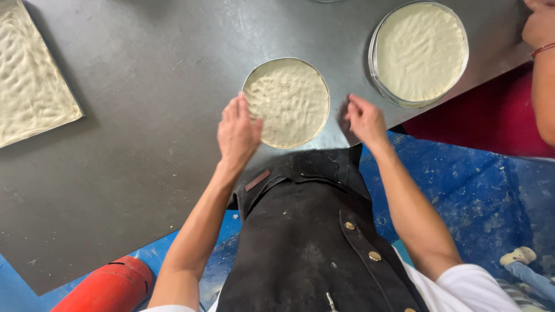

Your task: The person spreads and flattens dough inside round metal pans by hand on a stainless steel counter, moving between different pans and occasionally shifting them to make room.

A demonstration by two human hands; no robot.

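A dull grey metal table dusted with flour runs in front of me, blue floor below. My left hand rests at the near-left rim of a round tin of dimpled pale dough, fingers loose and holding nothing. My right hand sits apart to the tin's right, fingers slack on bare metal, empty. A second round tin of smoother dough lies further right, a square dough tray far left. Another person's arm edges in at right.
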